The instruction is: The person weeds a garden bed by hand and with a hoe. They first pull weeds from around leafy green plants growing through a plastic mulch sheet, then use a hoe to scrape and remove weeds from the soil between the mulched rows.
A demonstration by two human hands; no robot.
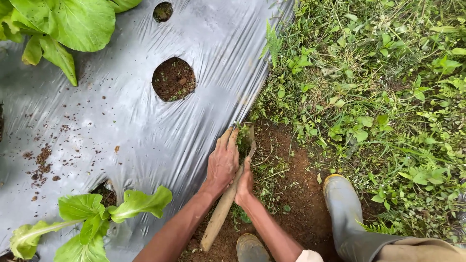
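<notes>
View from above, looking down at a person's two bare forearms working at the edge of a garden bed. The bed is covered with silver-grey plastic mulch sheet (145, 126), wrinkled and sprinkled with crumbs of soil.

The left hand (223, 162) lies palm down at the sheet's edge, its fingers (228, 138) held straight and pressed together, pushing against a small tuft of weeds (242, 138) just where plastic meets bare earth. The right hand (245, 184) sits just beside it, touching the left hand's side, with its fingers curled shut around a wooden-handled hand tool (221, 213). The handle slants down toward the bottom of the frame, between the two forearms; the narrow metal blade (251, 145) pokes out above the right hand, at the weed tuft.

Bare reddish-brown soil (291, 194) fills the strip under the hands. To the right stands a grey rubber boot (347, 213) with a yellowish toe rim; the toe of a second boot (250, 247) shows at the bottom edge. Beyond lies a thick mat of green weeds and small ferns (378, 87).

On the sheet, a round planting hole (174, 79) shows soil, and a smaller hole (163, 11) sits near the top edge. Leafy green vegetable plants grow at the top left (63, 24) and the bottom left (92, 221).
</notes>
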